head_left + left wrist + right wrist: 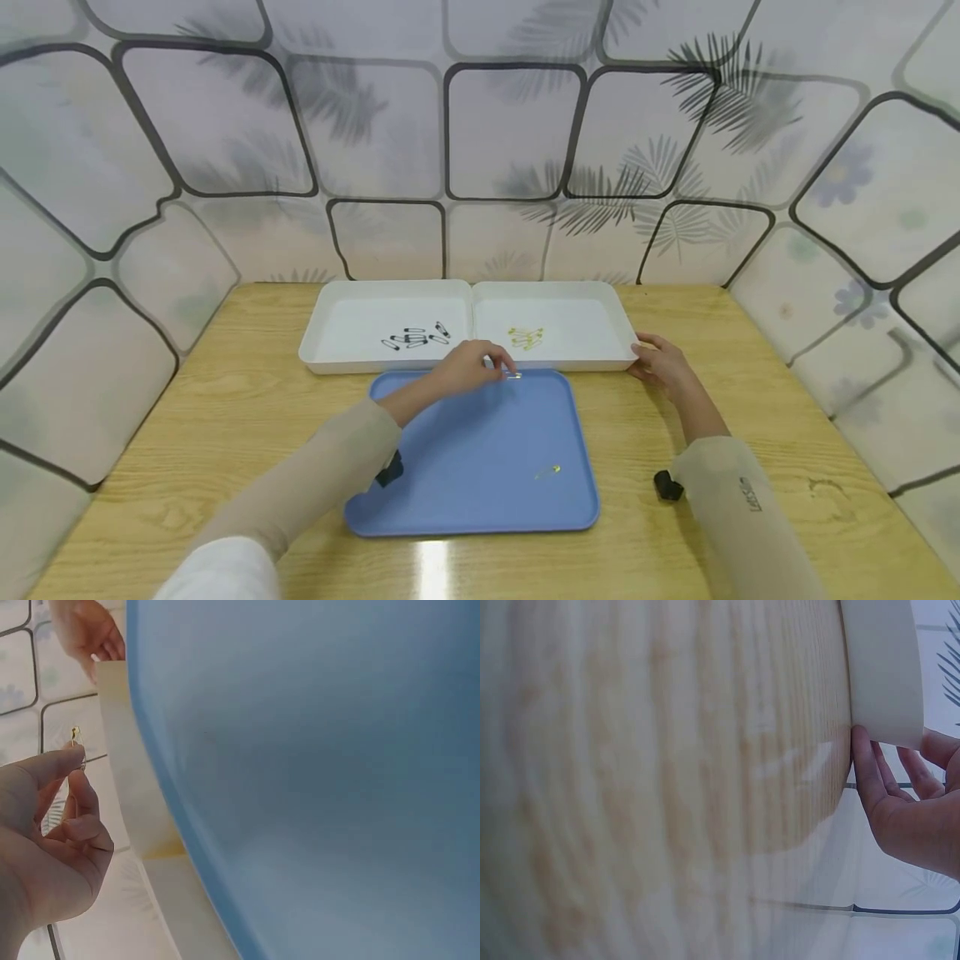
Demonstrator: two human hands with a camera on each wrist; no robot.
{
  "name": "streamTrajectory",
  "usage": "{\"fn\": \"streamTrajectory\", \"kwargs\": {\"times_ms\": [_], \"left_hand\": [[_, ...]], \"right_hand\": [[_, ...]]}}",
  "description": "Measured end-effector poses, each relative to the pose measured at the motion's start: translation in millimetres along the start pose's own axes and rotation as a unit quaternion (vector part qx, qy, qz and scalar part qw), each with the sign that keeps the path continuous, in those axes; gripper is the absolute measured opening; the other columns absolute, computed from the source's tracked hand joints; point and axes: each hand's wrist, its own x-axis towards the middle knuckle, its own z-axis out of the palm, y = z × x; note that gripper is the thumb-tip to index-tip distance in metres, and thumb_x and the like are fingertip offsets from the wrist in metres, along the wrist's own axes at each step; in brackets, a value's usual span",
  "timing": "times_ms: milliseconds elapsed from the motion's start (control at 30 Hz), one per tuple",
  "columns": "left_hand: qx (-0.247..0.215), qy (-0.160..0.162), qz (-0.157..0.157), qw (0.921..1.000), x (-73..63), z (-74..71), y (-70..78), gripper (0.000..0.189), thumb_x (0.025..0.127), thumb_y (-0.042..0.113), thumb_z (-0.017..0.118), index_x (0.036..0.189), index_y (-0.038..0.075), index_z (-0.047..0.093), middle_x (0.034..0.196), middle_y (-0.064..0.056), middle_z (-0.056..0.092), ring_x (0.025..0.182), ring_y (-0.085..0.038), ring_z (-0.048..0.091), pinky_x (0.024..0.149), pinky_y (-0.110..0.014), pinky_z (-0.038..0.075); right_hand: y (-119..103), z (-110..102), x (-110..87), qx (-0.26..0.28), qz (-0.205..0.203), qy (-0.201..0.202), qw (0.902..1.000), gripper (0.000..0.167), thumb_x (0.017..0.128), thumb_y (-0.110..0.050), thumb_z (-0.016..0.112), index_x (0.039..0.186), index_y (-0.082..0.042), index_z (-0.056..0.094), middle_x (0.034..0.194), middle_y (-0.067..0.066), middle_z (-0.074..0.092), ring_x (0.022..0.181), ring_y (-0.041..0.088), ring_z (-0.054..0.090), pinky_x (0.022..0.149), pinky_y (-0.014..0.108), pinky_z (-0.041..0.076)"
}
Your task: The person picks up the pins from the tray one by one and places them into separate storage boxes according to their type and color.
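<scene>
My left hand (471, 367) pinches a gold safety pin (514, 375) between thumb and forefinger, above the far edge of the blue tray (480, 508). In the left wrist view the pin's clasp (76, 733) sticks out past the fingertips. My right hand (660, 364) holds the near right corner of the right white tray (592, 312), its fingers at the tray's side wall in the right wrist view. Several yellow-gold safety pins (527, 337) lie in that tray. Black safety pins (415, 337) lie in the left white tray (345, 325). Another gold safety pin (550, 472) rests on the blue tray.
The two white trays stand side by side at the back of the wooden table (247, 400), close to a patterned cloth wall (510, 133). The blue tray lies in front of them, nearer to me. Dark devices (667, 486) sit at both wrists.
</scene>
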Motion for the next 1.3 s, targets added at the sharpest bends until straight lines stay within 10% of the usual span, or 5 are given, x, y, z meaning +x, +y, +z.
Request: {"fn": "streamTrajectory", "kwargs": {"times_ms": [1300], "left_hand": [[0.095,0.079,-0.113,0.9859,82.1,11.1,-11.8,0.013,0.087,0.013,0.062,0.096,0.016,0.070,0.086,0.001,0.060,0.061,-0.012,0.047,0.049,-0.021,0.035]], "right_hand": [[5,-6,7.1,0.019,-0.010,0.000,0.9998,0.058,0.095,-0.018,0.051,0.143,-0.001,0.024,0.123,0.020,0.045,0.089,0.012,0.056,0.082,0.028,0.049]]}}
